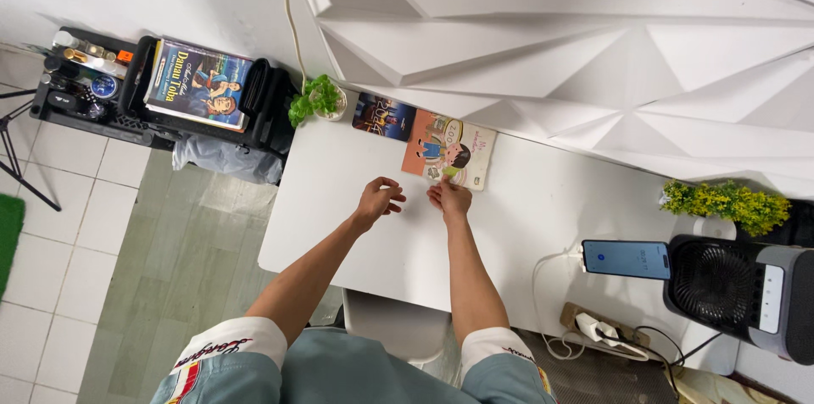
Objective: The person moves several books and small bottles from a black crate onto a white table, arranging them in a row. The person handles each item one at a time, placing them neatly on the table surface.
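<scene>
The right hand (450, 197) rests on the near edge of an orange book (448, 150) lying flat on the white table (339, 226), fingertips touching its lower rim; whether they pinch it cannot be told at this size. The left hand (378, 200) hovers just beside it over bare tabletop, fingers loosely curled, holding nothing visible. A darker book (384, 116) lies partly tucked under the orange one, only its left part showing. A small green plant (315, 100) stands at the table's far corner. To the right, a phone (627, 259) leans against a black fan (738, 294); the fan is cut off by the frame edge. The person's torso hides the table's near edge.
</scene>
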